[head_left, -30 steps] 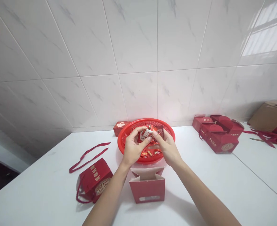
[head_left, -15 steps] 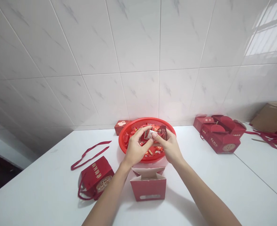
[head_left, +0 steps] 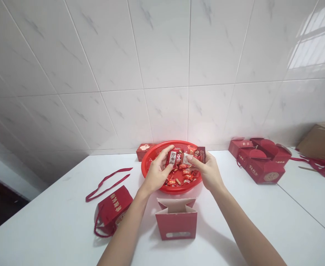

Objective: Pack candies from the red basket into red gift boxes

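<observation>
"Looking down from the head camera, what is in your left hand (head_left: 157,174)?"

"I'm pinching a red-and-white packet (head_left: 172,158) between thumb and fingers, just over the red basket (head_left: 145,167)."

"And your right hand (head_left: 210,173)?"

"My thumb presses on a pale packet (head_left: 186,159), and a dark red packet (head_left: 201,153) shows beside it, against my fingers. How firmly I grip that dark one, I cannot tell. The pale one is just beside the packet in my left."

"What lies in the basket?"

"Small red wrapped sweets (head_left: 186,172), with a peanut-like piece (head_left: 178,181) near the front."

"What is closest to you?"

"A red box (head_left: 176,224) with its top open, upright on the white table (head_left: 54,225) between my forearms, in front of the basket. To its left is a closed red box (head_left: 113,203) with a cord handle, partly hidden by my left forearm, and a dark red ribbon (head_left: 88,199) lies behind that."

"Further off?"

"A small patterned box (head_left: 143,152) sits by the basket's far left side. Over to the right are several red boxes (head_left: 264,170) grouped together, then a brown carton (head_left: 318,140) near the wall (head_left: 165,48)."
</observation>
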The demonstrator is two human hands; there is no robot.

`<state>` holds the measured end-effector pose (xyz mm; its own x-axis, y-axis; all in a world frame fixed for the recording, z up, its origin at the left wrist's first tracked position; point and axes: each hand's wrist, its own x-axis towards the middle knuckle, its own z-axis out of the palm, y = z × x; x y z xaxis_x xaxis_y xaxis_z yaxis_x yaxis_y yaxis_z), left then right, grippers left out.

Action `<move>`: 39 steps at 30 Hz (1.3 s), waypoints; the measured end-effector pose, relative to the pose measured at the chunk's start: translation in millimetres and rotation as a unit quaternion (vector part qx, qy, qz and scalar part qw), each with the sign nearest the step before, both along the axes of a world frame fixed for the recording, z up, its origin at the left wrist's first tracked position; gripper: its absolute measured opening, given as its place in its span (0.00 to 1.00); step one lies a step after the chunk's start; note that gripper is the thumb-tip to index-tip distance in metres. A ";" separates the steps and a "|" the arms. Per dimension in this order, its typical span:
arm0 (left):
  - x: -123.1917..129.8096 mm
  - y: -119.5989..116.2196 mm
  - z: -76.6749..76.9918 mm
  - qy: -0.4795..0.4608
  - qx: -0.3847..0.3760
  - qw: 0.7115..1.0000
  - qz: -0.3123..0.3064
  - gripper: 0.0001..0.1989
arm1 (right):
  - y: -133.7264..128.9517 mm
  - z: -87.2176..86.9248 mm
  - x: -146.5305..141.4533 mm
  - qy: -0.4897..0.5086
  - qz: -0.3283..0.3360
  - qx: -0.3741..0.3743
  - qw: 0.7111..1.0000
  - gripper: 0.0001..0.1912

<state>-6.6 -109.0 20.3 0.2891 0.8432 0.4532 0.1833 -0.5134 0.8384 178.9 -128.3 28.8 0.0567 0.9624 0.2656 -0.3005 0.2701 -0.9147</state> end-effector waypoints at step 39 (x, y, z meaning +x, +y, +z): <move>-22.6 -98.6 39.6 0.346 -0.031 0.929 -0.126 0.23 | -66.0 37.5 26.4 -0.417 0.183 0.204 0.866 0.13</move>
<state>-29.2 -207.7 59.9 0.6850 0.7275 0.0387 0.5701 -0.5684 0.5932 205.3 -194.4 66.4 -0.6085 0.6915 0.3893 0.2858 0.6486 -0.7054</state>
